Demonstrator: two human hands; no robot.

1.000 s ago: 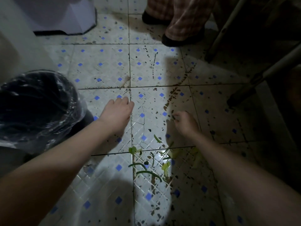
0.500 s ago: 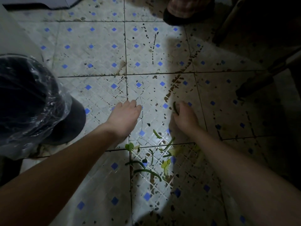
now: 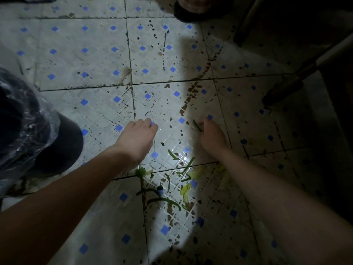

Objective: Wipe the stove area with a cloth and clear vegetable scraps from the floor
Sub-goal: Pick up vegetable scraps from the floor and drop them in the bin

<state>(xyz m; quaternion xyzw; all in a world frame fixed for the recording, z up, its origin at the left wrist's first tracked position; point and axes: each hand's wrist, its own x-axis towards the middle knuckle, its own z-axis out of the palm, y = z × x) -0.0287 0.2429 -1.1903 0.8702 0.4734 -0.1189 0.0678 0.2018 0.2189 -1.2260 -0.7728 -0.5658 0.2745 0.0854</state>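
Head view, looking down in dim light at a tiled floor: white with small blue diamonds, heavily flecked with dark stains, shadowed on the right. Centre: left hand, fingers bent toward the tile, tips hidden, grip impossible to tell. Just right of it: right hand, fingertips pinched on a green strip. Lower centre, between the forearms: vegetable scraps scattered on the tile. Left edge: dark bin lined with clear plastic. Upper right: furniture legs. Top edge: a dark shoe.

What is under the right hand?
A thin green scrap sticks out at the right hand's fingertips, apparently pinched. The tiled floor shows around it; anything beneath the palm is covered.
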